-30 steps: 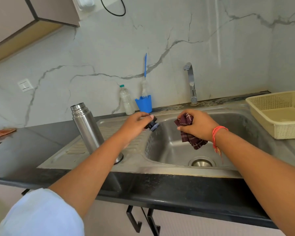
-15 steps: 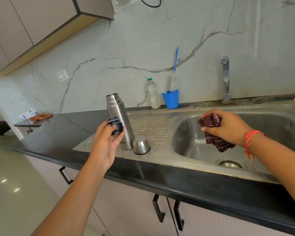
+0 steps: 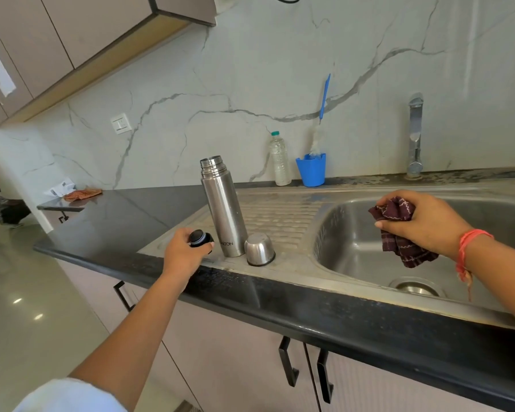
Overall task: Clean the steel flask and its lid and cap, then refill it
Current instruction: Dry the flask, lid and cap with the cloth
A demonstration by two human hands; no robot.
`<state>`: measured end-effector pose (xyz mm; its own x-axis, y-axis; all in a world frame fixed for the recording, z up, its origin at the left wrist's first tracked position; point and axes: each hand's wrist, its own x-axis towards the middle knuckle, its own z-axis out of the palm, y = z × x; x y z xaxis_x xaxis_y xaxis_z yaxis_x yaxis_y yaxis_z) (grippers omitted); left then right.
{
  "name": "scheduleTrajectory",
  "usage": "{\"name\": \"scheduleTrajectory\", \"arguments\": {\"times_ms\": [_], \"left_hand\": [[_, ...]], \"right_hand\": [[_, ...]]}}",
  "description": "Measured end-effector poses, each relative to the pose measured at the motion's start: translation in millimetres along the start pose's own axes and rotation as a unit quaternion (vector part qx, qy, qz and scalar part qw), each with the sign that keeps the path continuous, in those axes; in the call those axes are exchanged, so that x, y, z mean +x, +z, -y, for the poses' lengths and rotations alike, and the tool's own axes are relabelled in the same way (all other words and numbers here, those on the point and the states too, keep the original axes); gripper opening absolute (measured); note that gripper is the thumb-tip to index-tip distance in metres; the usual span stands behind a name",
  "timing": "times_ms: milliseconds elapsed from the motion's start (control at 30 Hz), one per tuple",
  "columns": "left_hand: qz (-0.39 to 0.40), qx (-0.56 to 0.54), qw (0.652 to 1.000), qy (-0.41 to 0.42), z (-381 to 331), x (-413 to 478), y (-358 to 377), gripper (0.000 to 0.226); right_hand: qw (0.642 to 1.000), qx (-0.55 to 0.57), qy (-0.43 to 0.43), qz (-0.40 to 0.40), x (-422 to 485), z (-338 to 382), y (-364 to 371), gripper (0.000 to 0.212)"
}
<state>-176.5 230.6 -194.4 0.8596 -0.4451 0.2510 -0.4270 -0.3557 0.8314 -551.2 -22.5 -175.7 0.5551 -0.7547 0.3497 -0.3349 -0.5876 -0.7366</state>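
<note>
1. The steel flask (image 3: 225, 212) stands upright and open-mouthed on the drainboard (image 3: 283, 215), left of the sink (image 3: 339, 236) basin. I judge it stiff and smooth, probably slick if wet, and light if it is empty; I cannot see inside. Being tall and narrow, it could tip from a knock. I would take it round the middle of the body, below the threaded neck.
2. The steel cap (image 3: 259, 249) sits mouth down just beside the flask's base, on its right. It looks small, rigid and light, easy to take by its sides.
3. The black lid (image 3: 199, 238) is in my left hand (image 3: 180, 252), low over the drainboard just left of the flask's base. I cannot tell whether it touches the steel. It looks like hard plastic, light and small, so a fingertip hold round its rim suits it.
4. My left hand is curled round the lid, fingers and thumb clamped on its sides.
5. My right hand (image 3: 428, 224) is closed round a dark maroon cloth (image 3: 399, 233), bunched in my fingers with a loose end hanging over the basin. The cloth is soft and limp.
6. Further out, a clear plastic bottle (image 3: 280, 162), a blue cup (image 3: 311, 172) with a brush (image 3: 323, 105) in it and the tap (image 3: 415, 135) stand at the back wall. The black worktop (image 3: 116, 215) runs off to the left.
</note>
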Motion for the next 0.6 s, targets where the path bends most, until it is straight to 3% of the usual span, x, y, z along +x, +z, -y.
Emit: {"name": "scheduleTrajectory", "arguments": {"times_ms": [200,433,600], "left_hand": [[0.033,0.044,0.998,-0.005,-3.6,14.9,3.5,0.046],[0.041,0.046,0.998,0.006,-7.1,26.9,6.3,0.053],[-0.003,-0.044,0.999,0.007,-8.8,35.9,8.2,0.022]], "right_hand": [[1.0,0.0,0.005,0.001,0.9,-1.1,-0.4,0.032],[1.0,0.001,0.011,-0.004,1.2,-3.1,-1.3,0.031],[1.0,-0.001,0.015,-0.004,2.8,-4.6,-1.1,0.032]]}}
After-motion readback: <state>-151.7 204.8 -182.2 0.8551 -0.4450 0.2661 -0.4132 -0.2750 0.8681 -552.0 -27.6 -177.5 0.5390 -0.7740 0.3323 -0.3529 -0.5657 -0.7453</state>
